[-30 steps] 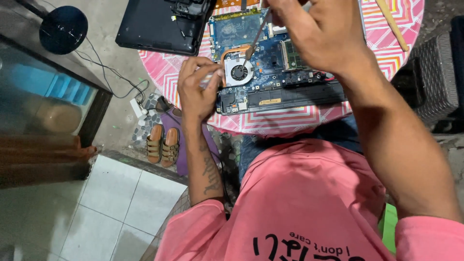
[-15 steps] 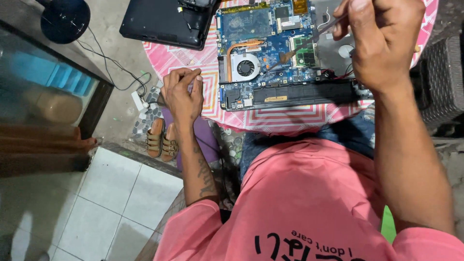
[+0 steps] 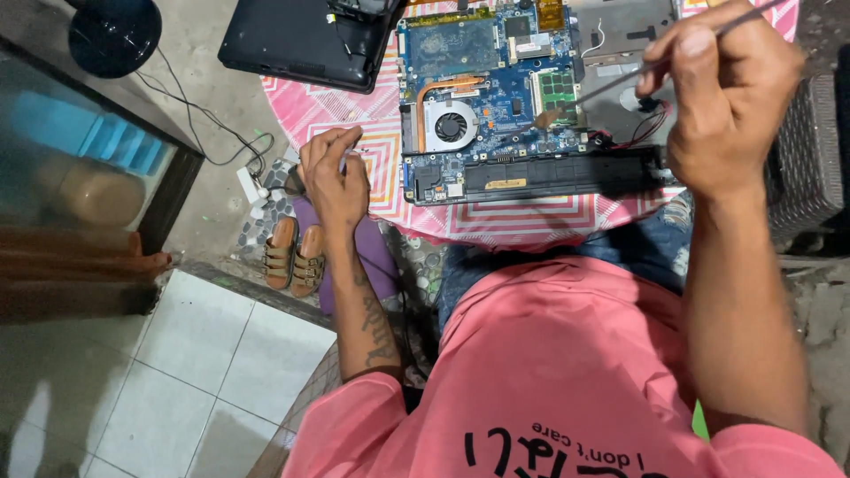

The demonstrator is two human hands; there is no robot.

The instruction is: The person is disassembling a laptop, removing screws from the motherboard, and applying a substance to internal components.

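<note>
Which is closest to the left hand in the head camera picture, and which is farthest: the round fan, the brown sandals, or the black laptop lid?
From the left hand:
1. Brown sandals, just below it on the ground.
2. Round fan, to its right on the blue circuit board; almost as close as the sandals.
3. Black laptop lid, farthest, up at the top.

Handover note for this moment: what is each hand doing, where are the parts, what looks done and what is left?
Left hand: resting on the pink patterned table, beside the board's left edge, holding nothing clearly visible.
Right hand: raised over the right side, grip closed on a thin tool whose tip points toward the green memory module.
Opened laptop: blue board and fan exposed. Black cover lies at the table's far left edge.
Done: casing opened. Left: board work and reassembly, apparently.
</note>
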